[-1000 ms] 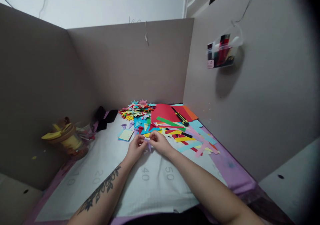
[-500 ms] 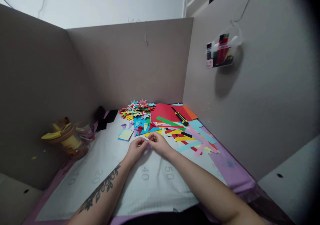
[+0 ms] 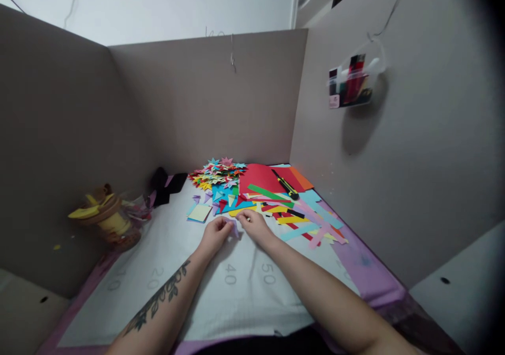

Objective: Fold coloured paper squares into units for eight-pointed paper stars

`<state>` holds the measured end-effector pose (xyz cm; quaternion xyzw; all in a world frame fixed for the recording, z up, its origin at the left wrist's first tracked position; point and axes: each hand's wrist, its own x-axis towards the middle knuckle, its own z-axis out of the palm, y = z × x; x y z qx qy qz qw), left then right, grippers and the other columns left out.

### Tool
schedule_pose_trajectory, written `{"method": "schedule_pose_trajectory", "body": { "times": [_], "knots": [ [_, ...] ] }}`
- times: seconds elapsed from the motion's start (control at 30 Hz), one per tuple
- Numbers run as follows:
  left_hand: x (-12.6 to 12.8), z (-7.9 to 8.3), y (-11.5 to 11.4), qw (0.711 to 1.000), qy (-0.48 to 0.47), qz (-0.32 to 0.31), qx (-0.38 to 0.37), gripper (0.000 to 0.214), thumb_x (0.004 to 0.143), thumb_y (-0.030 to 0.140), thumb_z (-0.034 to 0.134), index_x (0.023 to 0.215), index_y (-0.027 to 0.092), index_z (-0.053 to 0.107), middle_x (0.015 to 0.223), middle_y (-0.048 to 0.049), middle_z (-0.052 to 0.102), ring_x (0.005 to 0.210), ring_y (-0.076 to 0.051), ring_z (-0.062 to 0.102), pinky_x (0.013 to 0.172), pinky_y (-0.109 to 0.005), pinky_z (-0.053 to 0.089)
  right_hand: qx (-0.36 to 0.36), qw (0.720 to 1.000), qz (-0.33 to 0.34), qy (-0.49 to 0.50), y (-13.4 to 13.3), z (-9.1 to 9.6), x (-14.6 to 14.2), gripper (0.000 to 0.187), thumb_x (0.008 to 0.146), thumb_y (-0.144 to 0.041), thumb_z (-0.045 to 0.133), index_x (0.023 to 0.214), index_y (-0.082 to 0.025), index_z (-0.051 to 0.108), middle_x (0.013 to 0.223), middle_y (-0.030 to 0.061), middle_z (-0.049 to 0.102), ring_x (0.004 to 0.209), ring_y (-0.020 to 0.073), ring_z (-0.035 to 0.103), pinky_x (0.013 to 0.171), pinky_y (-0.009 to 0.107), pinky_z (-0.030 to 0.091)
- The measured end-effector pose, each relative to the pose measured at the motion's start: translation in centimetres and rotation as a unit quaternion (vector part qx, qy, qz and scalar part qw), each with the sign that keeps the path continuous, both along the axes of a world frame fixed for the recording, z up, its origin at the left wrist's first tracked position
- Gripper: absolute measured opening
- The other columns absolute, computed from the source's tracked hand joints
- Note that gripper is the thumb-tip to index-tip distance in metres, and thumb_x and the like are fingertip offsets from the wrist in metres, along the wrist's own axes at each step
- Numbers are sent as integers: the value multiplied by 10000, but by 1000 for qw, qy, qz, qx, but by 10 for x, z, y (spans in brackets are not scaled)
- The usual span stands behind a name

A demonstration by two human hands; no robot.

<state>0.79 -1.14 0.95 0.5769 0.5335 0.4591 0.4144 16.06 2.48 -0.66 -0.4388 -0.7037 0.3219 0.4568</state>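
Looking down from the head camera, I have the left hand (image 3: pixel 216 233) pinched narrow on a small purple paper piece (image 3: pixel 235 231), thumb and fingertips closed over its upper left part. The piece is held just above or against the white sheet (image 3: pixel 252 305) that covers most of the worktop (image 3: pixel 381 286); I cannot tell whether it touches. The right hand (image 3: pixel 254 225) sits just to the right, its thumb and index finger curled close together near the paper. Whether they grip anything I cannot tell.

Beyond the left hand I see a stack of square papers (image 3: pixel 199 213), pale yellow on top. Small folded triangles (image 3: pixel 222 204) in purple, red, cream and blue lie to the right of it, some over a blue sheet (image 3: pixel 246 205). Behind these rises a heap of many-coloured paper stars (image 3: pixel 216 173). To its right a yellow-and-black cutter (image 3: pixel 287 186) lies across a red sheet (image 3: pixel 256 178), and loose paper strips (image 3: pixel 294 220) spread out in front of that, overlapping one another. Over on the left I make out a brown-rimmed pot (image 3: pixel 112 218) near the panel.
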Motion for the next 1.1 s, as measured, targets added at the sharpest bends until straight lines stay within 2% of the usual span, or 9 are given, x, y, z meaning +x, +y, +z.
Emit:
{"method": "schedule_pose_trajectory", "body": {
  "times": [0.13,0.27,0.4,0.53,0.63,0.7,0.83,0.93,1.1],
  "knots": [
    [1,0,0,1000,-19,-1,-1,260,691,404,642,667,150,589,475,57,498,409,-73,395,420,-191,277,54,994,-76,-63,17,0,1,228,792,-237,540,969,-202,680,1165,110,570,1170,286,409,1021,436,288],
    [2,1,-1,999,-49,-5,-10,241,675,375,668,660,144,602,469,57,510,392,-64,381,405,-186,263,53,982,-117,-139,41,-5,-4,360,776,-329,600,1098,-178,651,1325,147,477,1281,362,282,1039,524,228],
    [1,0,-1,995,-99,2,-23,237,652,352,703,640,135,610,464,51,522,381,-57,380,385,-179,254,44,976,-117,-178,54,-10,-3,346,816,-322,565,1125,-187,638,1280,147,539,1258,360,351,1001,551,275],
    [-5,-1,5,982,-185,27,-31,233,658,345,717,670,148,593,518,46,557,443,-68,469,432,-171,358,83,973,-85,-197,37,-1,6,336,874,-240,470,1176,-184,607,1289,108,552,1273,281,375,1041,463,288],
    [-11,1,7,962,-266,25,-51,210,693,328,700,749,160,586,706,4,649,642,-104,603,621,-206,492,147,965,-14,-217,12,9,10,337,868,-215,490,1188,-223,594,1289,38,564,1287,222,366,1076,403,263],
    [-15,3,6,949,-305,3,-80,182,714,287,688,795,152,596,789,-32,672,715,-133,634,706,-261,527,243,933,50,-260,-3,13,9,335,893,-207,452,1204,-199,578,1283,62,566,1284,240,368,1048,441,288],
    [-16,2,4,927,-347,-30,-135,82,768,191,638,825,136,619,753,-40,668,660,-126,632,699,-275,552,298,897,81,-316,-19,13,4,315,902,-175,432,1179,-173,581,1275,90,567,1231,287,417,993,483,324],
    [-15,0,4,918,-365,-33,-151,18,797,153,604,810,145,614,754,-25,662,681,-110,634,687,-236,552,284,911,102,-282,-20,13,2,240,888,-171,459,1061,-187,624,1184,87,615,1153,269,473,967,443,348],
    [-13,1,3,915,-365,-56,-165,26,792,152,628,801,141,606,742,-20,646,671,-108,629,649,-225,556,131,986,71,-80,-15,10,-2,185,797,-90,488,866,-212,609,852,27,637,857,180,557,798,309,430]
  ]
}}
